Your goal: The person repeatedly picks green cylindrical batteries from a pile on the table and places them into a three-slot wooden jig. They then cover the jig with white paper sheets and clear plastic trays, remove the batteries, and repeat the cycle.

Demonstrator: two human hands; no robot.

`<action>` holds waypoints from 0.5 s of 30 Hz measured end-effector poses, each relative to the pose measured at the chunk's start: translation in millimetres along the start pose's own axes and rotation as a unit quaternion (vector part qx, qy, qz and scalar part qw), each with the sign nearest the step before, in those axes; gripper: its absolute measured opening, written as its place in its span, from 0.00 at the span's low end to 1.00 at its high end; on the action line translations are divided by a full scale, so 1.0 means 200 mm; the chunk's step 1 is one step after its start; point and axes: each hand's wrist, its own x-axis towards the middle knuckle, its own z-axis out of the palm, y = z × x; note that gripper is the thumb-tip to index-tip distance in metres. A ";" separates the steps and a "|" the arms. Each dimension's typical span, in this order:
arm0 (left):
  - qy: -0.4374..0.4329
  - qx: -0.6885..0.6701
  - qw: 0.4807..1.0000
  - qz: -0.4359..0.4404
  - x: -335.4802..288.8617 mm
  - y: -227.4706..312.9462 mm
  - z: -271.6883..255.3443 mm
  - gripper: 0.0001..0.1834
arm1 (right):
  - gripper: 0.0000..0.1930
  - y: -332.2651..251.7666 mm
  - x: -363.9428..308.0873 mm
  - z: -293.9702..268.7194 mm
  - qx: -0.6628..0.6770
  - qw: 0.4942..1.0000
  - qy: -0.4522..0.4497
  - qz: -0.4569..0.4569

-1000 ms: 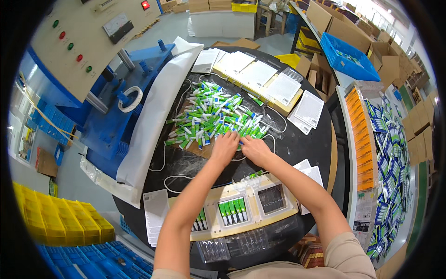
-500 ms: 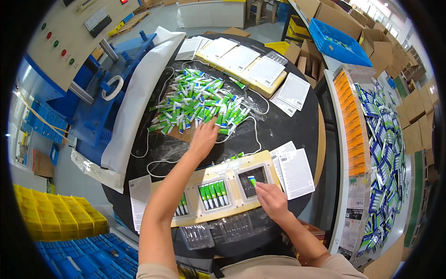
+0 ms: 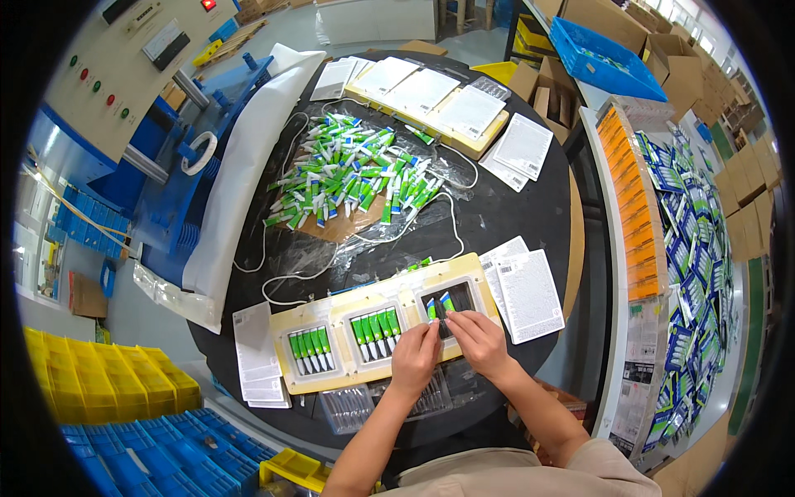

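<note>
Before me lies a pale yellow tray fixture (image 3: pixel 339 335) with three clear-lined recesses. Green and white tubes (image 3: pixel 374 335) stand in rows in the left and middle recesses. Over the dark right recess, my left hand (image 3: pixel 414 356) pinches a small green, white and blue tube (image 3: pixel 431 310). Just beside it, my right hand (image 3: pixel 480 341) pinches another tube (image 3: pixel 447 301) at its lower end. Both tubes point away from me, and the fingers cover their near ends. Farther off, a heap of loose tubes (image 3: pixel 356 174) lies on brown cardboard on the black round table (image 3: pixel 513 224).
White printed cards (image 3: pixel 532 296) lie right of the fixture, others (image 3: pixel 257 352) left. Clear plastic blisters (image 3: pixel 348 407) sit at the near edge. A second fixture (image 3: pixel 472 145) bearing cards is at the back. A white cord (image 3: pixel 455 224) crosses the table. Blue machinery (image 3: pixel 166 207) stands left.
My left hand has come back from the heap to the right recess, now pinching a tube beside the right hand's. The left recess's row is no longer covered by my arm.
</note>
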 end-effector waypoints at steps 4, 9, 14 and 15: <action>0.044 0.041 0.998 -0.004 0.02 -0.01 0.02 0.15 | 0.14 0.02 0.03 -0.01 0.015 0.999 -0.016 -0.033; 0.119 0.049 0.992 -0.013 0.04 -0.03 0.04 0.11 | 0.13 0.08 0.07 0.00 0.017 0.992 -0.065 -0.106; 0.132 0.002 0.988 -0.084 0.06 0.01 0.09 0.10 | 0.13 0.11 0.06 0.02 0.040 0.986 -0.107 -0.118; 0.137 0.020 0.988 -0.070 0.07 0.02 0.10 0.10 | 0.13 0.12 0.05 0.02 0.056 0.987 -0.108 -0.106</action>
